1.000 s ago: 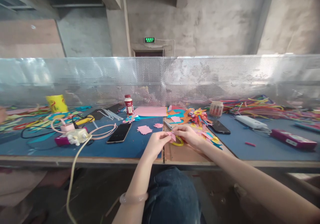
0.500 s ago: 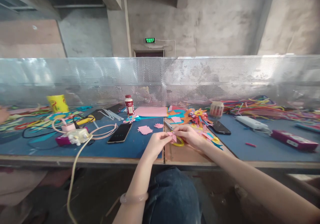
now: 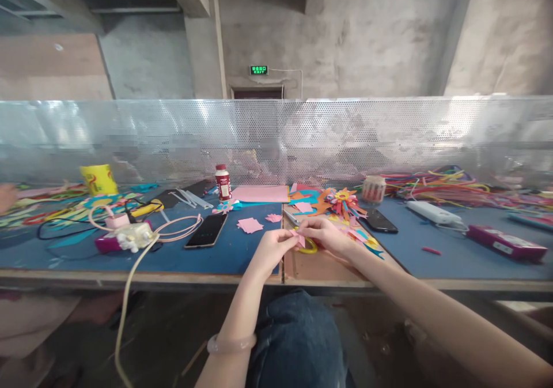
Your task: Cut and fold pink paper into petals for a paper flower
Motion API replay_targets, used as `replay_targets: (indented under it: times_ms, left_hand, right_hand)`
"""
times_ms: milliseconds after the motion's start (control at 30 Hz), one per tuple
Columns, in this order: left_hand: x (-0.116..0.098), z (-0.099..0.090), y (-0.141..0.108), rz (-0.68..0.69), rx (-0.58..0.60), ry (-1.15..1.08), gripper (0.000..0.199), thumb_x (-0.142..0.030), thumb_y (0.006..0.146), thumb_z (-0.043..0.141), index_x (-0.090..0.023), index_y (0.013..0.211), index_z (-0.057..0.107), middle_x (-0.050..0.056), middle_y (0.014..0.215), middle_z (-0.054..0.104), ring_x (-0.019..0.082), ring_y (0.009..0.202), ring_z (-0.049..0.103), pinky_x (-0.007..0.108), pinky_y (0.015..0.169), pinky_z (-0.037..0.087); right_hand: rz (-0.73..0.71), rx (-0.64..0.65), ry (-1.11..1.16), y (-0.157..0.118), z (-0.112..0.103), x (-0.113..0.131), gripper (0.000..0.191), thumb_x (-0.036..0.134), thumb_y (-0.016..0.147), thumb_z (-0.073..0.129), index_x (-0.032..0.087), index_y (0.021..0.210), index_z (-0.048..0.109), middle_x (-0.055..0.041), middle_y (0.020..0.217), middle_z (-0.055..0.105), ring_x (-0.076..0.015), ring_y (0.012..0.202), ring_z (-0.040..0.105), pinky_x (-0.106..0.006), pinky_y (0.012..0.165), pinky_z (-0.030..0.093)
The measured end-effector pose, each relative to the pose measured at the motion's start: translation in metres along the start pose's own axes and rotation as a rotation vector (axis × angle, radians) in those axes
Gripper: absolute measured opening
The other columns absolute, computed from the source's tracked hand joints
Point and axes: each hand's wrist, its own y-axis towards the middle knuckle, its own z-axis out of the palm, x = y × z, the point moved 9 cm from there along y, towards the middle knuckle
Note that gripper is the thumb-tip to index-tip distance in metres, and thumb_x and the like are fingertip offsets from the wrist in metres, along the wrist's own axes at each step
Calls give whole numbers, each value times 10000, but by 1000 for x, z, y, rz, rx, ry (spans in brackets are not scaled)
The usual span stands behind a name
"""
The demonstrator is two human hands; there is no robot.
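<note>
A small piece of pink paper [image 3: 299, 239] is pinched between my left hand [image 3: 276, 247] and my right hand [image 3: 324, 235], just over the front of the table. Fingers of both hands are closed on it and partly cover it. Right behind and beneath lies a pair of scissors with yellow handles [image 3: 309, 247], half hidden by my right hand. To the left are a stack of pink paper squares [image 3: 250, 225] and a smaller pile of cut pink pieces [image 3: 273, 218]. A multicoloured paper flower [image 3: 342, 199] rests beyond my right hand.
A black phone [image 3: 206, 230] and a power strip with cables [image 3: 129, 237] lie left; a yellow tub [image 3: 99, 180] stands behind. A red-capped bottle [image 3: 223, 183] is at the back. Another phone [image 3: 379, 221] and a purple box [image 3: 505, 243] lie right. Another person's hand [image 3: 6, 196] shows far left.
Both hands stay in nearly the same place, still pinching the pink paper. The piece looks turned or folded slightly between the fingers; nothing else has visibly moved.
</note>
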Motion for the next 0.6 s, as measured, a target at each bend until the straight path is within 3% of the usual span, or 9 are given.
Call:
replay_targets:
  times_ms: [267, 400, 533, 600]
  left_hand:
    - [7, 4, 9, 7, -29, -74, 232, -315, 697, 620, -116, 812, 648, 93, 843, 687, 200, 803, 629, 295, 740, 482]
    - [13, -8, 14, -21, -103, -20, 222, -316, 684, 625, -117, 778, 651, 80, 755, 691, 191, 720, 634, 287, 689, 480]
    - [10, -17, 22, -13, -48, 75, 157, -282, 661, 623, -134, 703, 658, 65, 702, 690, 187, 670, 635, 280, 648, 478]
    - [2, -22, 27, -1, -12, 182, 101, -235, 634, 621, -142, 644, 658, 60, 658, 686, 194, 639, 634, 280, 622, 473]
  right_hand:
    - [-51, -139, -148, 3, -13, -4, 284, 407, 727, 585, 134, 654, 595, -12, 607, 576, -101, 542, 477, -222, 520, 349]
    - [-129, -93, -243, 4, -9, 0, 315, 422, 786, 512, 139, 697, 617, -30, 684, 613, -127, 629, 527, -243, 605, 390]
    - [-163, -29, -425, 6, -6, 4, 240, 368, 777, 533, 160, 790, 653, -33, 754, 629, -148, 694, 544, -254, 637, 397]
    - [-151, -11, -541, 9, -4, 8, 199, 333, 768, 542, 172, 749, 658, -26, 729, 621, -141, 661, 530, -249, 607, 386]
